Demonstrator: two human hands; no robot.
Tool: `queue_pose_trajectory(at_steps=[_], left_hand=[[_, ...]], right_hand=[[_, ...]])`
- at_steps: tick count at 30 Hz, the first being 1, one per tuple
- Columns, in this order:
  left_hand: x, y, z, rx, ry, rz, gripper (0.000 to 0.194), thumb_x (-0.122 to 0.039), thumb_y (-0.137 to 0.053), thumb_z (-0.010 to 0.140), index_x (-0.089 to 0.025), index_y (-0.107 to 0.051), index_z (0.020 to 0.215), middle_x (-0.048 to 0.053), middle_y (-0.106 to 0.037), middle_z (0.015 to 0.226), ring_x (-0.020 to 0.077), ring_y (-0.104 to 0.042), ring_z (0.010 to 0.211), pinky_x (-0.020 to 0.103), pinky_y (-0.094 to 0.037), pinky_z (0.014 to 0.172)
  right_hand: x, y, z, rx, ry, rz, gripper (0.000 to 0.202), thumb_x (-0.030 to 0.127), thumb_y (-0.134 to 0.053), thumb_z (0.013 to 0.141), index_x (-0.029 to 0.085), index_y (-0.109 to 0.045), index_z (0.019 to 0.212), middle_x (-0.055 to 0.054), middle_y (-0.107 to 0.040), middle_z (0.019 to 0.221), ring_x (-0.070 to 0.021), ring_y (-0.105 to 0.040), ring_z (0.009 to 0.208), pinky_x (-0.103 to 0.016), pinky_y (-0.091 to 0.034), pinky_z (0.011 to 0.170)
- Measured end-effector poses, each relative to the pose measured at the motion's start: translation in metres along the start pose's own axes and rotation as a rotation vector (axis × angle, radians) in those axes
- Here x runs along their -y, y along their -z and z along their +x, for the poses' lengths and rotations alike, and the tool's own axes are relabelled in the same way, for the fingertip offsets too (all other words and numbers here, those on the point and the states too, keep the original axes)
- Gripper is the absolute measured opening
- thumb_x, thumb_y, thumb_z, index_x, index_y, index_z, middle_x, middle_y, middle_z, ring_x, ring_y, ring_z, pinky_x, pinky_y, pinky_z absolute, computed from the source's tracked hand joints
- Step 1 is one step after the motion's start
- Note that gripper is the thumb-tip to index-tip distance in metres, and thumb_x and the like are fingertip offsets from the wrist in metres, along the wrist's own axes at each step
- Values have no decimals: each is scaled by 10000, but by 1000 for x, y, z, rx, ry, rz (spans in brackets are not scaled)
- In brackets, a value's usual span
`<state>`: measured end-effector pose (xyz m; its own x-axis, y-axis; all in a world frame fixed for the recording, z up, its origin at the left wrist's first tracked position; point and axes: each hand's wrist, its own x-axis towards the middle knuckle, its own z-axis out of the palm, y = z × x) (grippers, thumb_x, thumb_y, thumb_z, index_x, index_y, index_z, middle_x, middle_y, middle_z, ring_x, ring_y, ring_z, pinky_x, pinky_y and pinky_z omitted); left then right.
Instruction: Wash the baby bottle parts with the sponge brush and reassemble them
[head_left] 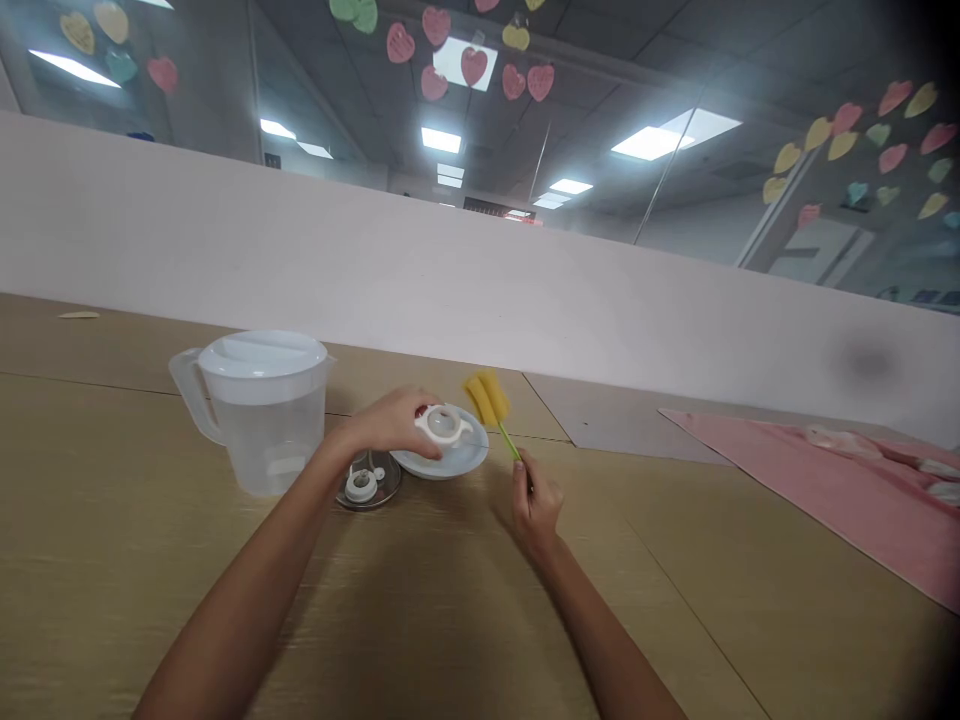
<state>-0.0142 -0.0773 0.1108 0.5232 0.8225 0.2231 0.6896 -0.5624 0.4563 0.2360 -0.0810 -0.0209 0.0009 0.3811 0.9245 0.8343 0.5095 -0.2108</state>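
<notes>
My left hand (397,420) is closed around a baby bottle (442,425) with a white rim and side handles, its round mouth tipped towards me above a white bowl (457,462). Most of the bottle is hidden by the hand and the angle. In my right hand (536,502) is the thin green handle of a sponge brush (487,397), its yellow foam head pointing up and left, apart from the bottle. Under my left wrist lies a round metal plate (384,494) bearing a white ring-shaped cap (361,486) and a smaller white part.
A lidded clear pitcher (274,440) holding water stands at the left of the wooden table (420,620). On the right lies a pink cloth (817,500) with pale items on it. A low white wall (450,290) with glass above bounds the back.
</notes>
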Motion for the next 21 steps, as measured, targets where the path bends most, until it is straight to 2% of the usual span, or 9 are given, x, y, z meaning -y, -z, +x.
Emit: queue_pose_trajectory(at_steps=[5,9,14,21], left_hand=[[13,-9,9,-266,163,166,508,-423,-683,592,-233,-631,1061,28,-549,874,211,-516,863,266,-392,669],[19,-15,12,-411,203,372,449,-366,-666,652,-236,-627,1080,67,-526,884,241,-505,910,305,-387,731],[17,-20,14,-476,177,521,276,-250,-558,762,-251,-641,1026,84,-527,903,240,-513,881,344,-365,761],[10,-35,20,-455,6,727,348,-58,-446,770,-205,-606,1041,103,-562,940,261,-499,945,384,-327,833]], right_hand=[[6,1,0,52,71,51,279,231,-427,884,139,-665,997,-51,-683,671,-96,-565,477,-205,-458,508],[7,2,2,45,138,50,273,200,-447,868,129,-670,1008,-54,-686,679,-87,-556,469,-201,-456,507],[6,4,5,131,259,16,284,178,-438,856,133,-686,988,3,-608,511,-68,-511,428,-183,-421,493],[4,3,6,161,289,-34,271,179,-441,853,130,-687,953,-10,-648,567,-67,-540,458,-181,-400,497]])
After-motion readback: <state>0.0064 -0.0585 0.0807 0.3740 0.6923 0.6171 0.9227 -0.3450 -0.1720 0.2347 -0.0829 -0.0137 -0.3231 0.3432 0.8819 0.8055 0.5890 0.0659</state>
